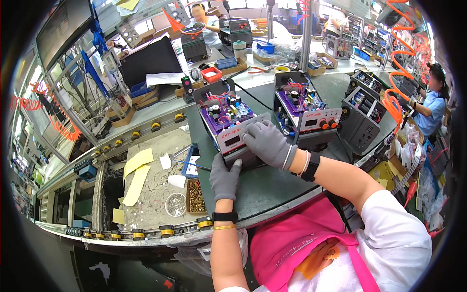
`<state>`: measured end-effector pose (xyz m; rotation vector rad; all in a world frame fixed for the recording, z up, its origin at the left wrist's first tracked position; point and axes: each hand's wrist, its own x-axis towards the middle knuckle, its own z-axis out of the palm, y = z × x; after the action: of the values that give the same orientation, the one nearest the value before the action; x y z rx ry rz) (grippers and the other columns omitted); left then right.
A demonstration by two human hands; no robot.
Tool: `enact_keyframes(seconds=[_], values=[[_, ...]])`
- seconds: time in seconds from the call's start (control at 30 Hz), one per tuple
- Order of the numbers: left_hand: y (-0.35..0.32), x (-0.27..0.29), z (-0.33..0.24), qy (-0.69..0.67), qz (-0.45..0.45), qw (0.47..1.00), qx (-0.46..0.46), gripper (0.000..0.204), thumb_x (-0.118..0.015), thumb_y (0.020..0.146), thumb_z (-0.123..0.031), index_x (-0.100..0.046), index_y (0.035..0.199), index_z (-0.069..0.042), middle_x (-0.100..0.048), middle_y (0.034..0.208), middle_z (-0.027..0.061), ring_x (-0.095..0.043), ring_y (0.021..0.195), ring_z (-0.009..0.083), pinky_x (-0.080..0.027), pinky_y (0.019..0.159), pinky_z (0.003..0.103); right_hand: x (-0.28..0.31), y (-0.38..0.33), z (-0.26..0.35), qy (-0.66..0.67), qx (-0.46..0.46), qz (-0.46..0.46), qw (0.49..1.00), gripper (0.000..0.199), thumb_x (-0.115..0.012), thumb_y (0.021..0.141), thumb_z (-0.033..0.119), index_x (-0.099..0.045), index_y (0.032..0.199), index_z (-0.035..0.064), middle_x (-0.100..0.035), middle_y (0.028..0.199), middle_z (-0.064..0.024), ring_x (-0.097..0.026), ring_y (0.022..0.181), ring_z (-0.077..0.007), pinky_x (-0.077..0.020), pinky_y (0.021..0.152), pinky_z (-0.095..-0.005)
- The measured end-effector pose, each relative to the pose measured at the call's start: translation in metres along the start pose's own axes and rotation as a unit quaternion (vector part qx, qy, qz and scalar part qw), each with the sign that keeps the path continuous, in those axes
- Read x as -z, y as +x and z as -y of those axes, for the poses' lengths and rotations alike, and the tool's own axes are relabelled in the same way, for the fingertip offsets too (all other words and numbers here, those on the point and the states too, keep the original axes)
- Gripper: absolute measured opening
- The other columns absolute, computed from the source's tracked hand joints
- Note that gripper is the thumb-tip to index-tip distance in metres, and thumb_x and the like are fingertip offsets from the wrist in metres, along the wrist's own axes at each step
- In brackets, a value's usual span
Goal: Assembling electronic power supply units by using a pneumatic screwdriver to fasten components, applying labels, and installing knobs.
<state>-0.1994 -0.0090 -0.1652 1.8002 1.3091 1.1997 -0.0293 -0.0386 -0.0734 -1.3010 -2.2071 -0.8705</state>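
An open welding machine (235, 109) with a purple circuit board and a light front panel stands before me on the dark green mat. My left hand (224, 179), in a grey glove, grips its lower front corner, thumb up along the housing. In its grey glove, my right hand (269, 143) bends its fingers in against the right part of the front panel. What those fingertips hold is hidden behind the glove. To the right stands a second open welding machine (300, 104), its panel showing two orange knobs (328, 123).
Left of the mat are a box of brass fittings (196, 196), a round dish (175, 204), yellow paper sheets (137, 165) and a roller track (167, 230). More grey machines (361, 117) stand at right under a coiled orange hose (403, 53). A co-worker (430, 107) sits far right.
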Motion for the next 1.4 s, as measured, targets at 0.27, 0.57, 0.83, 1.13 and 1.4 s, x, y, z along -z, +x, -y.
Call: enact_keyframes(seconds=[0.27, 0.57, 0.83, 1.13, 1.4], values=[[-0.003, 0.002, -0.006, 0.040, -0.015, 0.999, -0.018, 0.054, -0.071, 0.077, -0.032, -0.052, 0.116, -0.001, -0.061, 0.105, 0.0211, -0.061, 0.095, 0.0373, -0.049, 0.081, 0.041, -0.014, -0.006, -0.007, 0.039, 0.039, -0.083, 0.995, 0.014, -0.058, 0.078, 0.017, -0.058, 0.091, 0.0120, -0.050, 0.080, -0.0013, -0.057, 0.081, -0.0196, -0.0454, 0.071, -0.0362], [-0.004, 0.009, -0.010, 0.060, 0.010, 0.998, 0.000, 0.060, -0.071, 0.076, -0.037, -0.051, 0.120, -0.002, -0.060, 0.111, 0.0223, -0.059, 0.100, 0.0388, -0.046, 0.086, 0.044, 0.026, -0.007, -0.020, 0.018, -0.133, -0.089, 0.987, 0.059, -0.072, 0.069, 0.035, -0.056, 0.121, 0.0124, -0.057, 0.106, -0.0091, -0.054, 0.102, -0.0275, -0.0368, 0.092, -0.0409], [-0.014, 0.003, -0.026, 0.108, -0.035, 0.993, -0.025, 0.055, -0.074, 0.076, -0.031, -0.052, 0.117, -0.003, -0.064, 0.103, 0.0200, -0.063, 0.093, 0.0358, -0.048, 0.080, 0.041, 0.027, -0.018, -0.039, 0.207, -0.154, 0.020, 0.966, 0.059, -0.076, 0.069, 0.033, -0.054, 0.118, 0.0088, -0.055, 0.098, -0.0141, -0.054, 0.098, -0.0341, -0.0467, 0.082, -0.0417], [-0.017, 0.011, -0.016, -0.052, 0.064, 0.995, -0.059, 0.046, -0.070, 0.081, -0.024, -0.053, 0.116, 0.001, -0.065, 0.102, 0.0132, -0.061, 0.090, 0.0194, -0.048, 0.081, 0.032, 0.063, -0.045, -0.005, 0.146, -0.173, -0.059, 0.972, 0.053, -0.075, 0.067, 0.037, -0.057, 0.109, 0.0108, -0.052, 0.091, -0.0110, -0.054, 0.092, -0.0316, -0.0465, 0.078, -0.0422], [-0.046, -0.011, -0.056, 0.049, 0.077, 0.994, -0.058, 0.061, -0.068, 0.079, -0.046, -0.051, 0.118, -0.003, -0.064, 0.103, 0.0187, -0.063, 0.093, 0.0332, -0.048, 0.080, 0.040, 0.065, -0.081, -0.043, 0.116, -0.118, -0.071, 0.984, 0.050, -0.070, 0.073, 0.036, -0.058, 0.116, 0.0133, -0.050, 0.091, -0.0068, -0.052, 0.090, -0.0279, -0.0431, 0.081, -0.0439]])
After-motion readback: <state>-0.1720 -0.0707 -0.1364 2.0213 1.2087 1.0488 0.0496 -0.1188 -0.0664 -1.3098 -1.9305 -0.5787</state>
